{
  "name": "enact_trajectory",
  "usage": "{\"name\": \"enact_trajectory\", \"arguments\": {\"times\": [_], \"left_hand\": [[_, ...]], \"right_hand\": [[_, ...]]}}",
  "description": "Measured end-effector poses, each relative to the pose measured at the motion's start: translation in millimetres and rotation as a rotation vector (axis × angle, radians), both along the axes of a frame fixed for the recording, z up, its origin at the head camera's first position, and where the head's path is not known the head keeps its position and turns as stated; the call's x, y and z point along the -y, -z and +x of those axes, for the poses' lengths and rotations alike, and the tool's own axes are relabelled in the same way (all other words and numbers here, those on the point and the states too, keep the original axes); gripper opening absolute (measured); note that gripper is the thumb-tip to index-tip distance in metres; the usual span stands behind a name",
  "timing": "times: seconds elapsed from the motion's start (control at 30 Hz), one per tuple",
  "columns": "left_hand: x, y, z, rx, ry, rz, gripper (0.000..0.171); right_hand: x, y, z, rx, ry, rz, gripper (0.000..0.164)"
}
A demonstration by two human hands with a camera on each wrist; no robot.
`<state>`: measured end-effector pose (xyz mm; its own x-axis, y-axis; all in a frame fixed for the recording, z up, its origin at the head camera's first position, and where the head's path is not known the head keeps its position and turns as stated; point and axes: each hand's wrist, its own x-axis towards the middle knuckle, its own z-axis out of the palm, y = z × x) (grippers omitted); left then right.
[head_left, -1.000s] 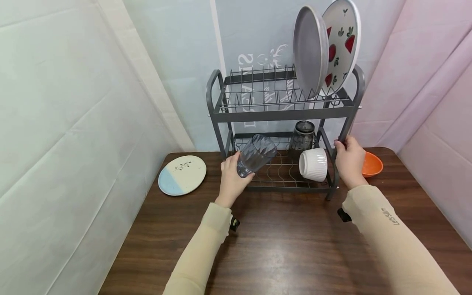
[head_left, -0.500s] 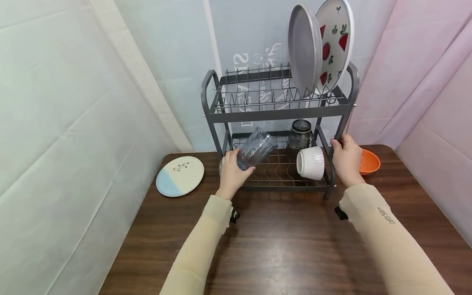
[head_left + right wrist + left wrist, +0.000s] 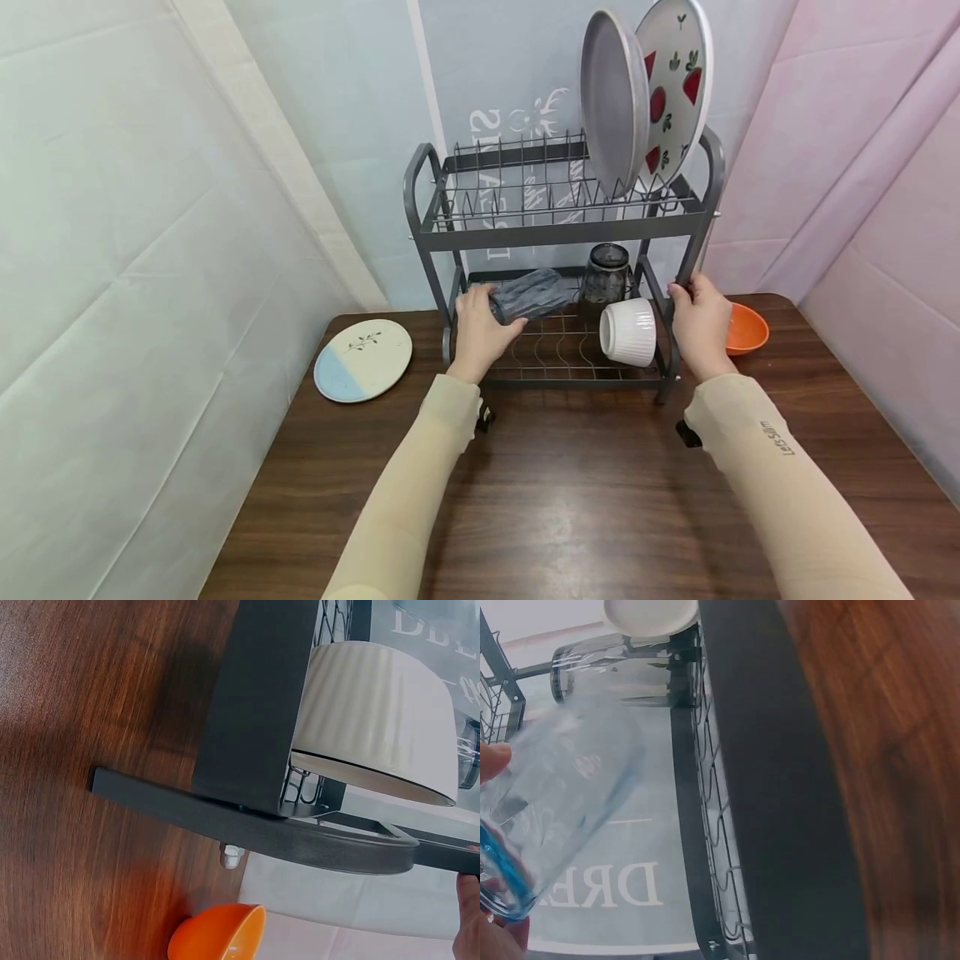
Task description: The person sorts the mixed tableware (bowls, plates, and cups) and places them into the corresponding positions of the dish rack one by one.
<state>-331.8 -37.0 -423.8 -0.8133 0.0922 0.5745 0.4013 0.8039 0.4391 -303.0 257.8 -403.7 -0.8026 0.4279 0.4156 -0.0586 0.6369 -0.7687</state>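
My left hand grips a clear bluish drinking glass near its base, inside the lower tier of a dark two-tier dish rack. The glass lies tipped, its far end pointing right. In the left wrist view, the thick base of the tumbler shows between thumb and fingertips at the left edge. My right hand holds the rack's right front post. On the lower tier, to the right, a smoky dark glass stands behind a white ribbed cup lying on its side.
A grey plate and a white strawberry-patterned plate stand on edge at the upper tier's right. Left of the rack lies a blue-and-cream plate on the wooden table. An orange bowl sits behind my right hand.
My left hand has moved further into the lower tier, and the glass has tilted from slanting upward to nearly level. My right hand stays on the post. The head view has shifted slightly.
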Motion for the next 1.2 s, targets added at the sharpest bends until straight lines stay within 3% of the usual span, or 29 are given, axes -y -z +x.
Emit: {"name": "enact_trajectory", "arguments": {"times": [0.37, 0.57, 0.73, 0.93, 1.2], "left_hand": [[-12, -17.2, -11.9, 0.117, -0.034, -0.047, 0.070], [-19, -22.8, -17.6, 0.187, -0.027, -0.013, 0.073], [-23, -24.3, -21.1, 0.197, -0.007, 0.012, 0.078], [-29, -26.3, -26.0, 0.217, -0.027, 0.027, 0.085], [-39, -27.5, -35.9, 0.206, -0.012, -0.007, 0.082]], "right_hand": [[-1, 0.8, -1.5, -0.005, -0.001, -0.002, 0.027], [0, -0.2, -1.3, -0.001, 0.005, -0.001, 0.027], [0, 0.9, -1.0, 0.000, 0.009, -0.001, 0.027], [0, 3.2, -1.8, -0.009, 0.009, -0.008, 0.026], [-1, 5.3, -3.2, -0.017, 0.013, -0.003, 0.029]]}}
